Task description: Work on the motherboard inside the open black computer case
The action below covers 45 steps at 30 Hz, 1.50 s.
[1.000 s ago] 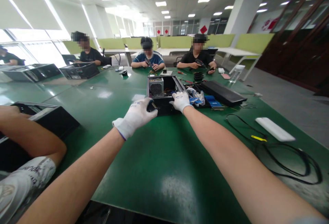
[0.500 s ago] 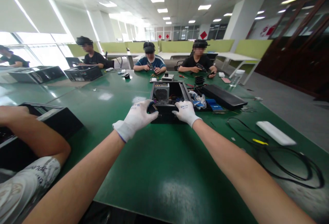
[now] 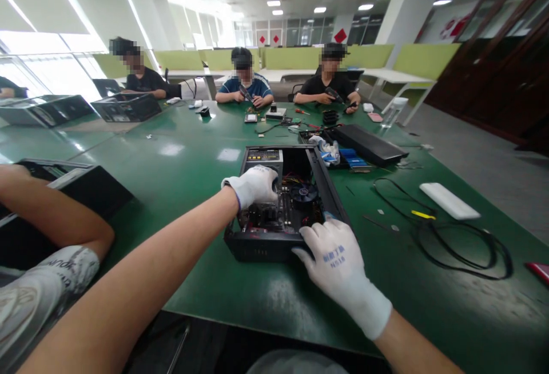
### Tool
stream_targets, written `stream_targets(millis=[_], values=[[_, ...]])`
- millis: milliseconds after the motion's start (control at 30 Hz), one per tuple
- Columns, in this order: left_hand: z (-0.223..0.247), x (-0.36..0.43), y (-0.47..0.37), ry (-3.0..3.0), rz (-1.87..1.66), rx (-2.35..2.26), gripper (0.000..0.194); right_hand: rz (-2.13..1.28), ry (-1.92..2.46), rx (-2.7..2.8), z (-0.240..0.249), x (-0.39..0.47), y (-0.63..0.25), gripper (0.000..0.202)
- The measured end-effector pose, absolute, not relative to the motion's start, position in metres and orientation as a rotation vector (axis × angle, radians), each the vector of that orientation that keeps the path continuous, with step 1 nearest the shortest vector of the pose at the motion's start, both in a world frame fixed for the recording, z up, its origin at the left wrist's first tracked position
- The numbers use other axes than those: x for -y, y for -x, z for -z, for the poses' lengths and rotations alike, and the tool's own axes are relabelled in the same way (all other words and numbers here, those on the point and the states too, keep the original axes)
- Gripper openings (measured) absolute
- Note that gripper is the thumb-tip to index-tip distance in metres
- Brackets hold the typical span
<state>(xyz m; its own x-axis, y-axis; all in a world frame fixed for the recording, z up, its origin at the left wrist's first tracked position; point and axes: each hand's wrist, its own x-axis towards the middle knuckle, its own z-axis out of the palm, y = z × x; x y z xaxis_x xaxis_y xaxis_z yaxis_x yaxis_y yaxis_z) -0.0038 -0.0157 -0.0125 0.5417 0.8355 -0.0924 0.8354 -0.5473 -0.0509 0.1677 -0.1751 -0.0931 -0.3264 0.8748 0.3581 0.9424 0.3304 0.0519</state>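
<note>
An open black computer case (image 3: 257, 251) lies on the green table in front of me, its inside facing up. My left hand (image 3: 256, 184), in a white glove, is over the case beside the power supply (image 3: 261, 155). Its fingers are curled and the tips hidden, so what they hold is unclear. My right hand (image 3: 332, 254), gloved too, grips the near right corner of the case, with the thumb at the front wall and fingers over the rim. Between the hands a round cooling fan (image 3: 303, 192) shows inside, with coloured wires behind it.
Beyond the case lie gloves (image 3: 326, 151), a blue part (image 3: 354, 158) and a black panel (image 3: 366, 144). A black cable (image 3: 463, 274) and a white bar (image 3: 449, 200) are on the right. At left, a co-worker's arm (image 3: 64, 208) rests by another case (image 3: 94, 191). Other people work across the table.
The case has come nearer to me. My left hand has moved from its near edge to over the inside. My right hand has come closer, now at the near right corner.
</note>
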Motion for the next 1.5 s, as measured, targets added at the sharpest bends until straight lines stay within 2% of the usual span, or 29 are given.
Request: stream_targets(millis=[167, 400, 1033, 1267, 1500], values=[[0.038, 0.021, -0.015, 2.77, -0.554, 1.434, 0.05, 0.303, 1.556, 2.289, 0.096, 0.235, -0.167, 0.018], [0.073, 0.041, -0.025, 2.863, -0.788, 1.299, 0.053, 0.275, 1.409, 2.227, 0.099, 0.282, -0.17, 0.012], [0.097, 0.032, -0.027, 2.79, -0.951, 1.313, 0.048, 0.192, 1.424, 2.19, 0.102, 0.284, -0.17, 0.018], [0.099, 0.032, -0.027, 2.822, -0.83, 1.383, 0.051, 0.185, 1.424, 2.204, 0.104, 0.285, -0.171, 0.02], [0.096, 0.034, -0.03, 2.761, -0.956, 1.388, 0.045, 0.191, 1.414, 2.201, 0.102, 0.284, -0.172, 0.02]])
